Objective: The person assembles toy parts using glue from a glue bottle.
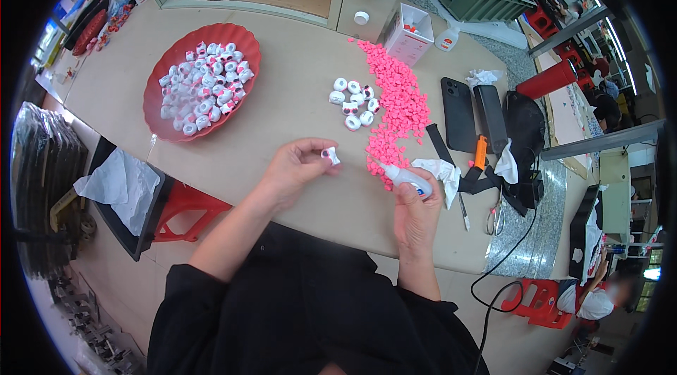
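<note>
Between the thumb and fingers of my left hand (296,170) is a small white toy head (331,156) with dark and pink marks. My right hand (416,216) grips a small glue bottle (407,179), its thin nozzle tipped up and to the left, apart from the head. Just beyond my hands lies a small group of similar white heads (350,109). To their right a long heap of small pink pieces (402,96) spreads over the table. A red scalloped bowl (156,103) at the left holds many more white heads.
A grey cabinet (349,11) with lit buttons stands at the back, many small pieces inside. Right of the pink heap lie a black phone (458,114), an orange-handled tool (481,153), scissors (496,218) and crumpled tissue (441,176). A white box (407,40) stands behind.
</note>
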Demonstrator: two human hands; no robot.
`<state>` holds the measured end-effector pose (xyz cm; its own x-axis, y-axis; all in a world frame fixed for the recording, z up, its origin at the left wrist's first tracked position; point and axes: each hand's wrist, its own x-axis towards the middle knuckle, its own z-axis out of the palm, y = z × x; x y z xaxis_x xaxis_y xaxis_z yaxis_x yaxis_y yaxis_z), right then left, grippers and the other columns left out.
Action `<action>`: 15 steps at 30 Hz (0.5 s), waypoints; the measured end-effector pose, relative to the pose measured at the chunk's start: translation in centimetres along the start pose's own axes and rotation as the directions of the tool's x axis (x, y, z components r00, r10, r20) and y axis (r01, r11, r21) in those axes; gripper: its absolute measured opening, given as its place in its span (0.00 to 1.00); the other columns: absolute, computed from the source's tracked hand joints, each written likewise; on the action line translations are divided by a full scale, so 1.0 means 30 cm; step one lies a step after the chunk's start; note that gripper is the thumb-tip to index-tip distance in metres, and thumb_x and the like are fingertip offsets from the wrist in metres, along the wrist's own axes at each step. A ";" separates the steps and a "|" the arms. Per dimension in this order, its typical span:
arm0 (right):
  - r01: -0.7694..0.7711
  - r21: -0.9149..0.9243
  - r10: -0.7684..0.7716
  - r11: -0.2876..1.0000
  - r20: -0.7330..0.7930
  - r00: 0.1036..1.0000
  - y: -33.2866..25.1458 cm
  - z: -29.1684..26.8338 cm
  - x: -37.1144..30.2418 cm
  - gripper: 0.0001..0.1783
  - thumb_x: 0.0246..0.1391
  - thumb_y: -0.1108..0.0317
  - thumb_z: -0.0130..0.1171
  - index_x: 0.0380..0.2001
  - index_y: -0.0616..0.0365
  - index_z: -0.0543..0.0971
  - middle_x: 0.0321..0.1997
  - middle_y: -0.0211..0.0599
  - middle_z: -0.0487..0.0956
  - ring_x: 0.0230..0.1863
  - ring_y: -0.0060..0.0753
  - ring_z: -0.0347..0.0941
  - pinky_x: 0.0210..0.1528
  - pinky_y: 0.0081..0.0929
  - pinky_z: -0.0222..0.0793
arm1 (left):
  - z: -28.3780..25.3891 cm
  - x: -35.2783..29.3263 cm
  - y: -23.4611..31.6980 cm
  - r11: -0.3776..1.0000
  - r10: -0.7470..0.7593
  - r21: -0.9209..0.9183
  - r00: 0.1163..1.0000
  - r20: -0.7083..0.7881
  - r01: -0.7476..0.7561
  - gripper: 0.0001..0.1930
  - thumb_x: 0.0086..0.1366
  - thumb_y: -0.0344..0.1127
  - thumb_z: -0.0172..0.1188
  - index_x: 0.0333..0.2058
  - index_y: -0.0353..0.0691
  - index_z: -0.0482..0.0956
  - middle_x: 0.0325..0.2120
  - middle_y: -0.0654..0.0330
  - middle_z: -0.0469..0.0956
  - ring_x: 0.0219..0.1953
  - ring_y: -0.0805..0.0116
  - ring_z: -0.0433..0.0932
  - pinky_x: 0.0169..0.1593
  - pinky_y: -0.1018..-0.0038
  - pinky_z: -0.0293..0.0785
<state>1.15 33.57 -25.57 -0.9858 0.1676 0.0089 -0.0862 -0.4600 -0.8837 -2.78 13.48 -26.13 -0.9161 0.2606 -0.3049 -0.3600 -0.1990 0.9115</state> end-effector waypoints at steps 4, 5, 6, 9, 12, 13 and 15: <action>0.094 0.069 -0.098 0.993 0.059 0.993 -0.051 0.032 0.007 0.14 0.44 0.72 0.57 0.36 0.61 0.68 0.33 0.36 0.69 0.29 0.26 0.67 0.24 0.21 0.62 | 0.056 -0.062 -0.040 0.896 0.043 -0.444 0.999 0.031 -0.025 0.13 0.53 0.21 0.53 0.39 0.34 0.66 0.33 0.58 0.71 0.35 0.73 0.72 0.41 0.77 0.69; 0.072 0.098 -0.080 0.993 0.081 0.993 -0.057 0.041 0.012 0.13 0.45 0.71 0.57 0.34 0.61 0.68 0.33 0.36 0.68 0.27 0.26 0.67 0.24 0.20 0.62 | 0.061 -0.064 -0.048 0.918 0.111 -0.386 0.993 0.033 -0.090 0.13 0.53 0.21 0.53 0.38 0.34 0.66 0.33 0.58 0.71 0.36 0.74 0.72 0.40 0.79 0.69; 0.049 0.126 -0.063 0.991 0.107 0.992 -0.061 0.047 0.016 0.12 0.46 0.71 0.56 0.33 0.62 0.67 0.32 0.37 0.68 0.25 0.26 0.66 0.24 0.19 0.62 | 0.064 -0.062 -0.055 0.931 0.181 -0.327 0.983 0.036 -0.159 0.13 0.53 0.20 0.53 0.38 0.34 0.67 0.33 0.58 0.71 0.36 0.76 0.72 0.40 0.80 0.69; 0.091 0.007 -0.090 0.996 0.186 0.978 -0.037 0.049 0.011 0.11 0.47 0.74 0.54 0.33 0.63 0.65 0.34 0.37 0.67 0.29 0.26 0.67 0.26 0.20 0.64 | 0.055 -0.052 -0.077 0.953 0.213 -0.220 0.977 -0.010 -0.210 0.13 0.53 0.20 0.53 0.38 0.33 0.67 0.33 0.60 0.71 0.36 0.78 0.72 0.39 0.84 0.68; 0.248 -0.222 -0.206 0.943 0.194 0.959 0.003 0.042 -0.006 0.12 0.47 0.71 0.54 0.33 0.62 0.64 0.32 0.37 0.66 0.27 0.23 0.65 0.26 0.17 0.61 | 0.061 -0.056 -0.082 0.961 0.236 -0.142 0.972 -0.019 -0.236 0.12 0.54 0.20 0.52 0.38 0.33 0.67 0.33 0.60 0.72 0.36 0.79 0.72 0.39 0.86 0.68; 0.245 -0.224 -0.203 0.943 0.197 0.959 0.020 0.034 -0.012 0.12 0.47 0.71 0.54 0.33 0.62 0.64 0.32 0.37 0.66 0.27 0.23 0.65 0.26 0.17 0.61 | 0.062 -0.057 -0.083 0.961 0.236 -0.145 0.972 -0.022 -0.236 0.12 0.54 0.20 0.52 0.38 0.33 0.67 0.33 0.60 0.72 0.36 0.79 0.72 0.39 0.86 0.68; 0.412 -0.386 -0.329 0.826 0.264 0.907 0.044 0.021 -0.019 0.12 0.48 0.71 0.54 0.33 0.63 0.64 0.30 0.36 0.65 0.26 0.21 0.62 0.26 0.14 0.58 | 0.064 -0.057 -0.084 0.958 0.246 -0.148 0.969 -0.012 -0.245 0.12 0.53 0.18 0.51 0.39 0.31 0.66 0.35 0.59 0.70 0.40 0.74 0.70 0.45 0.81 0.68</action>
<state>1.52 32.32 -26.46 -0.9034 0.0731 0.4224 -0.4217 0.0256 -0.9064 0.04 15.36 -27.36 -0.9785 0.1923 -0.0744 -0.1466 -0.3948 0.9070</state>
